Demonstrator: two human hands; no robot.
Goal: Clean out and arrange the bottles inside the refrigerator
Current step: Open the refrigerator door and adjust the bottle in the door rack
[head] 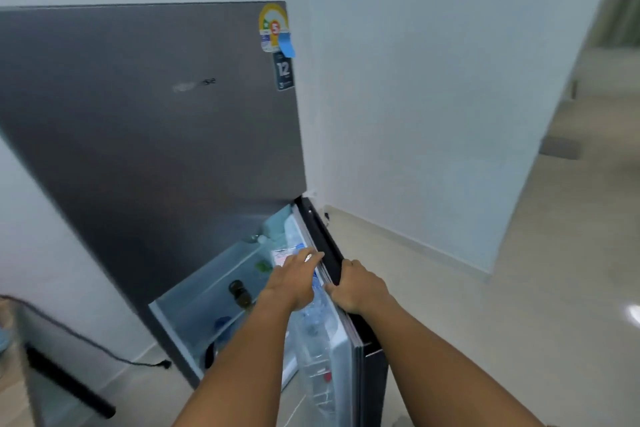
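My right hand (356,286) is gripping the top edge of the lower refrigerator door (346,333), fingers curled over its dark rim and thumb pressing the inner side; my left hand (294,279) is reaching flat, fingers stretched out and holding nothing, over the clear water bottles (317,319) that are standing in the door's inner rack, just beside that rim; whether the fingertips are touching a bottle I cannot tell. The door is standing open to my right; a red cap (327,377) is showing lower in the same rack. Inside the refrigerator (156,114), on the glass shelf (221,274), a dark brown bottle (239,293) is sitting near the front edge, with a green item (263,266) farther back and a blue one (223,322) below; all are blurred. The grey upper door is shut, carrying stickers (275,28) at its top right corner.
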